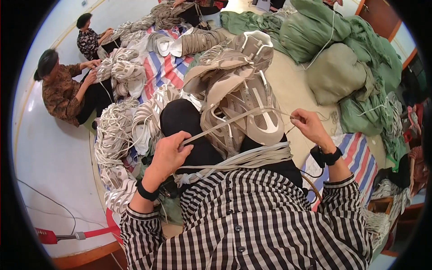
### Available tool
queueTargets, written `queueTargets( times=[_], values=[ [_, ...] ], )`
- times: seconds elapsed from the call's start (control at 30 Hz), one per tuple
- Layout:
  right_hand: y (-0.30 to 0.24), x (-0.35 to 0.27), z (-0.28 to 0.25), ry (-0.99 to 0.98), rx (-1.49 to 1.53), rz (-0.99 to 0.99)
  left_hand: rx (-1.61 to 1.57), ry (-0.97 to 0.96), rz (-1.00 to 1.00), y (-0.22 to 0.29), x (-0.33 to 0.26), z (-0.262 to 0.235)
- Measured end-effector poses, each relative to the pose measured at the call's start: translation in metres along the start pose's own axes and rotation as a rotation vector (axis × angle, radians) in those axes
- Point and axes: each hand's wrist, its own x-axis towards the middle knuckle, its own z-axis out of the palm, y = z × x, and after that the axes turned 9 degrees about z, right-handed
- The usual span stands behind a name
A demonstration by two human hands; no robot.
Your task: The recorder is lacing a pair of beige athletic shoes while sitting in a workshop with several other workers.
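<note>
On my lap rest several beige-brown sneaker uppers [227,119] with white-edged eyelet openings. A flat beige shoelace [220,124] runs slantwise over the nearest one. Its left end is pinched between thumb and fingers of my left hand [168,153], above my left thigh. To the right of the uppers, my right hand [311,129] is closed with thumb and fingertips together on the lace's other stretch. A bundle of pale laces [243,158] lies across my lap at the waist, between my forearms.
Piles of laced uppers [119,128] lie along my left on a striped sheet [164,72]. Beyond them, a person [65,92] handles uppers, and another person [90,40] sits farther back. Large green sacks [337,74] stand at the right. More striped sheeting [355,155] lies by my right arm.
</note>
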Motion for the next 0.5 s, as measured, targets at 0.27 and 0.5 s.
queueTargets(
  times=[0.27, 0.5],
  values=[
    [0.012, 0.007, -0.034, -0.107, 0.081, 0.088, 0.387, 0.193, 0.24, -0.026, -0.018, 0.014],
    [0.06, 0.005, -0.045, 0.479, -0.422, -0.176, 0.573, 0.255, 0.253, -0.048, -0.039, -0.01]
  ],
)
